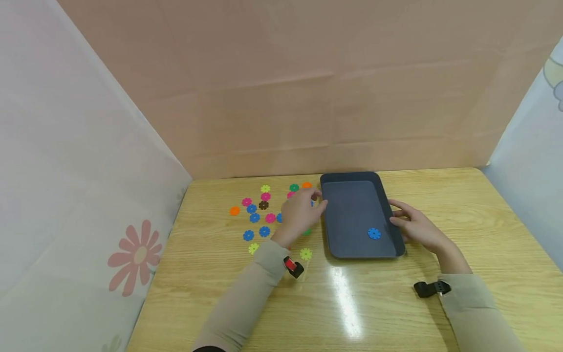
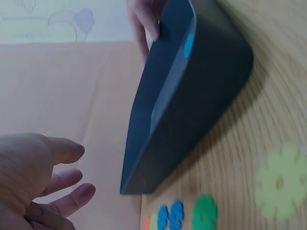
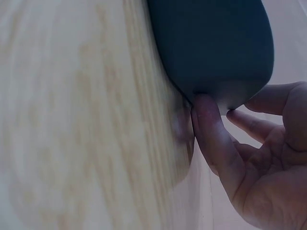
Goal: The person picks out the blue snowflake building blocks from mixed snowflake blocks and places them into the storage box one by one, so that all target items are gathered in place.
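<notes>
A dark grey rectangular tray (image 1: 354, 210) rests on the wooden table with one blue snowflake disc (image 1: 374, 233) inside, toward its front right. My right hand (image 1: 418, 226) holds the tray's right side, its fingertips at the rim; in the right wrist view the thumb (image 3: 208, 112) presses against the tray's dark wall. By the tray's left rim is my left hand (image 1: 301, 212), above the loose discs, thumb and fingers apart. The left wrist view shows nothing between the left fingers (image 2: 72, 201). That hand and forearm hide part of the discs.
Left of the tray lie several scattered notched discs: orange (image 1: 235, 210), pink (image 1: 270, 218), blue (image 1: 248, 235), brown (image 1: 263, 205), green (image 1: 294, 187) and yellow-green (image 1: 305, 253). A brown-pink backdrop (image 1: 264, 98) stands behind the table (image 1: 211, 283), with pale panels at both sides.
</notes>
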`<state>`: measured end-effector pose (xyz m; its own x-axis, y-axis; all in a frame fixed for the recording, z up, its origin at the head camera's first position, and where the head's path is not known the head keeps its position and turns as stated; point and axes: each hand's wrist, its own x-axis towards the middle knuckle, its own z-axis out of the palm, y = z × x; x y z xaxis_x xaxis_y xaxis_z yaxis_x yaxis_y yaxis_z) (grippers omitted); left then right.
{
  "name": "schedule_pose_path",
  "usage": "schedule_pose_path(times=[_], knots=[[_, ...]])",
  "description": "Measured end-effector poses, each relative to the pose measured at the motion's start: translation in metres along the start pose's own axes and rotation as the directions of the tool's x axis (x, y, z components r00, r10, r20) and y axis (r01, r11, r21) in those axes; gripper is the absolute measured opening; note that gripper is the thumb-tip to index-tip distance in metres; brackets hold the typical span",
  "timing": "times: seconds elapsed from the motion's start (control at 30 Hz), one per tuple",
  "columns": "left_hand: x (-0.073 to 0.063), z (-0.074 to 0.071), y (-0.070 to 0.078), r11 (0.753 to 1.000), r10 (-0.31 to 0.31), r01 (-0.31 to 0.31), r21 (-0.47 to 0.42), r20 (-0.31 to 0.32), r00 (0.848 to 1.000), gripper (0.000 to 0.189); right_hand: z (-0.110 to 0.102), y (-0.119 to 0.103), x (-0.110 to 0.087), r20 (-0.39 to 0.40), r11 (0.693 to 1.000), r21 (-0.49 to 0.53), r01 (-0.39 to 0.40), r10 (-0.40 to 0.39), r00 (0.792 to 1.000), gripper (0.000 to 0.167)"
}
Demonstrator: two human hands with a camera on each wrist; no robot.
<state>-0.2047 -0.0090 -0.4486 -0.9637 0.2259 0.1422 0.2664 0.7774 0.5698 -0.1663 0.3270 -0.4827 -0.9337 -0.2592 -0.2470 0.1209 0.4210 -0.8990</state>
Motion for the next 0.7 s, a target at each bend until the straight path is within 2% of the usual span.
schedule_pose_path(times=[0.2, 0.37, 0.5, 0.7], knots=[[0.0, 0.002, -0.024, 0.999, -0.038, 0.038, -0.013, -0.007, 0.999, 0.034, 0.0, 0.002, 0.001, 0.002, 1.0, 0.006, 0.003, -0.003, 1.0, 0.066], [-0.001, 0.008, -0.04, 0.998, -0.053, 0.052, 0.02, 0.032, 0.998, 0.036, -0.001, 0.003, 0.002, 0.001, 1.0, -0.003, -0.001, 0.001, 1.0, 0.066], [-0.002, 0.016, -0.051, 0.995, -0.083, 0.079, 0.06, 0.07, 0.994, 0.038, -0.001, 0.004, 0.002, 0.003, 1.0, 0.006, 0.003, -0.003, 1.0, 0.066], [-0.002, 0.026, -0.059, 0.99, -0.114, 0.106, 0.093, 0.085, 0.99, 0.038, -0.001, 0.005, 0.002, 0.009, 1.0, 0.014, 0.006, -0.007, 1.0, 0.066]])
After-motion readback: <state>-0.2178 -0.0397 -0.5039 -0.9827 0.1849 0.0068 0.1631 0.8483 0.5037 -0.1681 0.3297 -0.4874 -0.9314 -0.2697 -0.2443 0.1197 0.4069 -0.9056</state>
